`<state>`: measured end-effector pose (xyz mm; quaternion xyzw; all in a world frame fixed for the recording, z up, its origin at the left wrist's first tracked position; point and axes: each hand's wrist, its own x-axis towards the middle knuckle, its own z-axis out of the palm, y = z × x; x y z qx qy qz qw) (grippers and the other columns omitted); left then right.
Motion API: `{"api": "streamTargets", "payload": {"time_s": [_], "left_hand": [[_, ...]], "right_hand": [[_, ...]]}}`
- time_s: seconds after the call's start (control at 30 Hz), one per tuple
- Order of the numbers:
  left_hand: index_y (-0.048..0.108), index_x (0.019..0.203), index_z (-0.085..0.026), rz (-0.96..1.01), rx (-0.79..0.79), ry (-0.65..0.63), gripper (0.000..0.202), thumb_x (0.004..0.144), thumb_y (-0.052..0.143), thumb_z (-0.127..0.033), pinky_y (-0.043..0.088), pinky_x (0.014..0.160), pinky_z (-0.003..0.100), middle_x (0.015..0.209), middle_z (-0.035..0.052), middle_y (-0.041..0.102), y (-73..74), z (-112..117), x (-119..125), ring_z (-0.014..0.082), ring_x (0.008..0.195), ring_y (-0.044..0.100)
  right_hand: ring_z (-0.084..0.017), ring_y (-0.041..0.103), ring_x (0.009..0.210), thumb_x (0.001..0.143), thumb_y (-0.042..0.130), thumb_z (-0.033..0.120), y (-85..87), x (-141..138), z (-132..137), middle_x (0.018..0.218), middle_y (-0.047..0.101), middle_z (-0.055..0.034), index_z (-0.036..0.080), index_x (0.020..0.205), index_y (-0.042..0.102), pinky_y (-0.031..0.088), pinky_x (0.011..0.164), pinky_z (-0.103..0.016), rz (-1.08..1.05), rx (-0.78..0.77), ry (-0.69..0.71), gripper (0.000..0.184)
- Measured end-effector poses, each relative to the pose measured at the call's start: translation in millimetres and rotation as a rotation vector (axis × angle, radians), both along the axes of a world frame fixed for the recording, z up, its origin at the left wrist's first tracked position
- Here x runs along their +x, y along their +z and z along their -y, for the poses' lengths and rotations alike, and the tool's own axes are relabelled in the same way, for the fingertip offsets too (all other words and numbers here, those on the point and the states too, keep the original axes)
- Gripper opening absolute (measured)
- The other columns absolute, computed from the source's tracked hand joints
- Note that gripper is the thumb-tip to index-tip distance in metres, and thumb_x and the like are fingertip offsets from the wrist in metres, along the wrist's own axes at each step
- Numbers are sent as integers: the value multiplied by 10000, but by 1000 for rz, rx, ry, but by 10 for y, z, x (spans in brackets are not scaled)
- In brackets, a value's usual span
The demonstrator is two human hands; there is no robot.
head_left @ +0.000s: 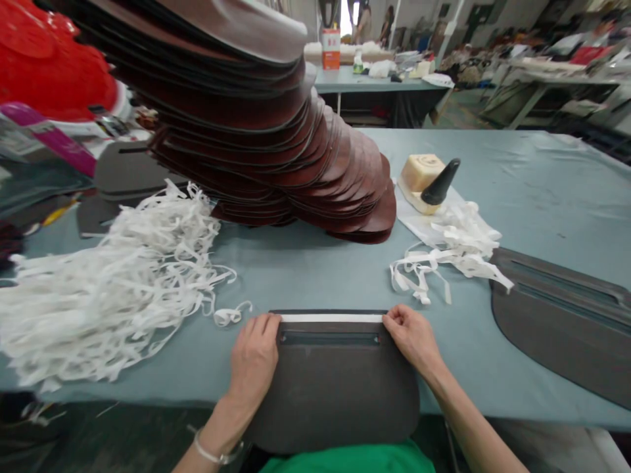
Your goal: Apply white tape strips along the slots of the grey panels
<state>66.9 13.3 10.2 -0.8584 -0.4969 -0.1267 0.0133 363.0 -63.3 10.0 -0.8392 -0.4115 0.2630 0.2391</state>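
A dark grey panel (pixel 340 394) with rounded lower corners lies at the table's front edge, its near side overhanging towards my green top. A narrow slot (pixel 330 338) runs across its upper part. Above that slot a white strip (pixel 331 318) stretches straight along the panel's top edge. My left hand (pixel 255 358) has its fingers together, thumb and fingertips pressed on the strip's left end. At the right end, my right hand (pixel 411 334) pinches the strip between thumb and curled fingers.
A tall, leaning stack of brown leather-like pieces (pixel 276 144) looms ahead. Left lies a tangled heap of white strips (pixel 98 295). Ahead right are a yellowish block (pixel 421 172), a black cone-shaped object (pixel 441 182) and loose strips (pixel 458 243); more grey panels (pixel 566 315) lie right.
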Motion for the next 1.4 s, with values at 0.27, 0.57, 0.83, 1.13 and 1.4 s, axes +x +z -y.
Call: {"api": "streamTargets", "payload": {"time_s": [0.27,0.57,0.83,1.13,1.4], "left_hand": [[448,1355,-310,-187,-3,-32,462,899,500,-362,444,889,463,1295,165,482,74,255,100,334,1160,478],[484,1303,-321,-33,-34,-75,402,901,508,-320,385,978,472,1375,125,450,82,-167,193,300,1255,425],[479,1277,-184,182,-58,-18,421,891,509,-347,324,1047,482,1359,135,464,47,-137,172,281,1259,415],[431,1301,-198,198,-73,23,389,917,439,-263,335,1040,443,1336,103,490,52,-160,130,233,1225,438],[420,1339,-228,91,-57,-4,451,891,413,-177,392,913,415,1339,71,515,89,-315,200,245,1116,472]], "right_hand": [[-134,482,597,862,431,206,103,-224,14,741,589,-11,212,917,580,242,529,-255,431,-48,181,159],[-231,496,869,885,444,148,82,-663,-244,928,578,-94,172,980,620,381,752,-349,699,269,719,201],[-251,558,734,916,435,487,73,-593,-517,752,597,-91,174,832,562,376,647,-348,802,138,560,348],[-197,528,864,906,381,111,-141,-1240,-1081,950,601,-80,196,1041,610,377,711,-302,477,475,729,278],[-226,480,889,889,391,98,-170,-1354,-1038,988,575,-104,165,1117,586,394,742,-339,569,512,780,308]]}}
